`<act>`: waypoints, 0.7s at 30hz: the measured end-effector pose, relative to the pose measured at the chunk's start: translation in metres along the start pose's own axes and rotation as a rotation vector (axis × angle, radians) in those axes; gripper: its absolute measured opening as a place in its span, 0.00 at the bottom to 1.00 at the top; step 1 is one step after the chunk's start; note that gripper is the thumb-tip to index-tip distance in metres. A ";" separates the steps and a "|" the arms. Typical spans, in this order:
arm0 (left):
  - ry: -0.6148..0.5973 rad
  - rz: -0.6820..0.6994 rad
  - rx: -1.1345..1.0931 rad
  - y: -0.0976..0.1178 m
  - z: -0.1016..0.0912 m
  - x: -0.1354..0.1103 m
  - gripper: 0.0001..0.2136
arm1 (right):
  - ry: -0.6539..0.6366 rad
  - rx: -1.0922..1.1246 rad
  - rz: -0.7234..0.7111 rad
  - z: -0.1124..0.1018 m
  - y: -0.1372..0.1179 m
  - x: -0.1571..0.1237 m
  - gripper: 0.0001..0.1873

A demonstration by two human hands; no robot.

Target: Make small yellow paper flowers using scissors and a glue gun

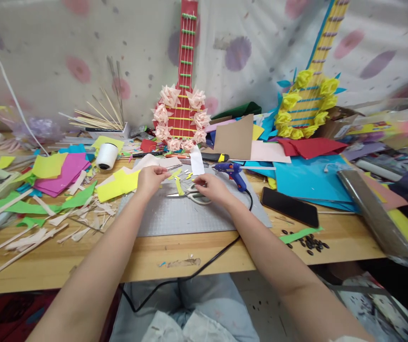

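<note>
My left hand (150, 181) is closed in a pinch above the grey cutting mat (175, 223). A thin, greyish thing shows by its fingertips; whether it is held I cannot tell. To its right, my right hand (211, 187) has its fingers bent together over the handles of the scissors (198, 197); anything pinched there is too small to name. Little yellow pieces (179, 186) lie between the hands. Just beyond the right hand are a white paper slip (197, 161) and a blue glue gun (235, 175) with a glue stick in its back.
A red paper guitar (185, 114) and a yellow one (308, 95) lean at the back. Yellow paper (118, 186) and wood scraps (33, 240) lie left. A phone (289, 206), black beads (310, 243) and blue sheets (310, 180) lie right. The gun's black cord (221, 254) crosses the table edge.
</note>
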State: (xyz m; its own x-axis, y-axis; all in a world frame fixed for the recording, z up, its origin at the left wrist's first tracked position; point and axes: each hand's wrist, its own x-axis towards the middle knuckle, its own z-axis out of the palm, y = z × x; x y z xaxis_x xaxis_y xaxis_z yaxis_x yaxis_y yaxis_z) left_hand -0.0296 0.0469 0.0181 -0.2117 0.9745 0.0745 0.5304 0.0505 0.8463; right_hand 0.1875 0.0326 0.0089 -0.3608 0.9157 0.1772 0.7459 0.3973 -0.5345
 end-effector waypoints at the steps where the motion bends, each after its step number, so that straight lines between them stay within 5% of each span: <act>1: 0.003 -0.006 -0.039 -0.003 0.003 -0.002 0.14 | -0.005 -0.015 0.023 0.000 -0.004 0.004 0.08; 7: 0.063 0.027 -0.187 -0.020 0.015 -0.013 0.15 | -0.124 -0.168 0.026 0.011 -0.027 0.042 0.11; 13: 0.140 0.064 -0.252 -0.036 0.007 -0.017 0.15 | -0.168 -0.327 0.038 0.029 -0.042 0.066 0.15; 21: 0.166 0.092 -0.285 -0.032 0.007 -0.016 0.14 | -0.052 -0.095 0.291 0.009 -0.024 0.072 0.18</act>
State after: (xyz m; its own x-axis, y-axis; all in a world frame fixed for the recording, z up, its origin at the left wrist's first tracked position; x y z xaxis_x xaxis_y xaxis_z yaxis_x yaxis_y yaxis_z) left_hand -0.0380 0.0310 -0.0140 -0.3172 0.9218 0.2228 0.3074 -0.1223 0.9437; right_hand 0.1386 0.0881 0.0265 -0.1509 0.9884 -0.0155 0.8700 0.1254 -0.4769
